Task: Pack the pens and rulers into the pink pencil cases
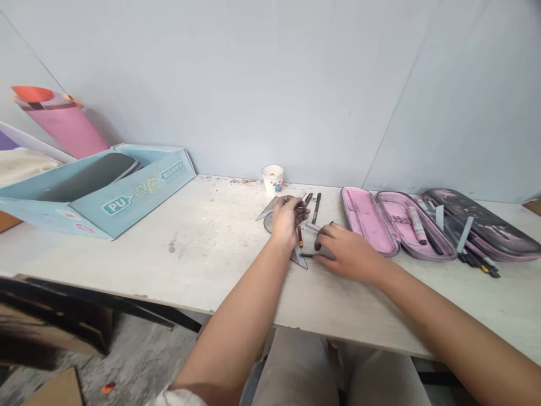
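My left hand (287, 217) rests on a small heap of stationery on the white table (203, 248), its fingers curled over a clear set square (267, 210) and a protractor. My right hand (344, 251) lies just to the right with fingers bent, pinching a dark pen (306, 255) against the tabletop. Two black pens (316, 207) lie beyond the hands, and a red-and-black pen (300, 237) sits between them. An open pink pencil case (382, 223) lies to the right, holding a white tube (416, 224) and several pens.
A small paper cup (273, 179) stands by the wall. A light blue cardboard box (105, 189) with a dark grey object inside sits at the left, a pink roll (63, 121) behind it. A dark pencil case (486, 225) lies at the far right.
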`<state>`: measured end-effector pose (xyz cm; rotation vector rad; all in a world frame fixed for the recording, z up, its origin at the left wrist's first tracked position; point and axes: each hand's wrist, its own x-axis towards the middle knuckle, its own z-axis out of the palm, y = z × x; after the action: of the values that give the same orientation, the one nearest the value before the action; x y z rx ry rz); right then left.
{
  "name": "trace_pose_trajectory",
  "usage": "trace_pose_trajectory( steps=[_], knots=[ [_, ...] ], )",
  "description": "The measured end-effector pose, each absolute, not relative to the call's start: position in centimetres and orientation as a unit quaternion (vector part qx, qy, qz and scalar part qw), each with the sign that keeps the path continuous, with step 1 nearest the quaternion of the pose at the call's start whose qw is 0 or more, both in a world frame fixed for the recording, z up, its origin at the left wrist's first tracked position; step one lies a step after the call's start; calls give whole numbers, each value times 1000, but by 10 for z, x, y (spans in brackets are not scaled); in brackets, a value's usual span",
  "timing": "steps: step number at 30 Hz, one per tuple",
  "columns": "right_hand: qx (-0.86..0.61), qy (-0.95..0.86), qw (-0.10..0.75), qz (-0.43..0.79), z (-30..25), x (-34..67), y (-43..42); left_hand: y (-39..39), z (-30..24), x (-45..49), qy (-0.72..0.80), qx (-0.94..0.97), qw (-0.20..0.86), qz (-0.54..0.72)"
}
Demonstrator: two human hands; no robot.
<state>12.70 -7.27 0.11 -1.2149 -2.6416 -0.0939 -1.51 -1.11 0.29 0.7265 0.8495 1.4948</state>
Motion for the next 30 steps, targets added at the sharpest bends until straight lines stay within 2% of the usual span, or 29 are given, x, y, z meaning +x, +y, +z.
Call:
trace_pose_trajectory(
  steps=[3,5,11,14,20,26,28,30],
  knots=[
    [-414,-905,95,-18,-1,133,-78,-14,3,-14,358,327,609,628],
    [-444,-886,133,12,0,142,-76,-17,3,-13,349,348,618,612],
    [-531,-745,401,55,10,165,-63,-22,1,-6,344,484,583,555],
    [-536,-703,464,53,8,165,-61,-22,-2,-3,361,523,562,529],
    [-518,-729,446,48,1,170,-58,-22,-8,-1,380,607,504,483],
    [-485,-803,348,-2,1,188,-52,-29,-7,-1,389,750,327,422],
    [-489,-791,367,7,4,184,-52,-31,-7,1,386,758,326,413],
    [-507,-750,423,31,7,175,-52,-33,-7,3,383,739,370,413]
  ],
)
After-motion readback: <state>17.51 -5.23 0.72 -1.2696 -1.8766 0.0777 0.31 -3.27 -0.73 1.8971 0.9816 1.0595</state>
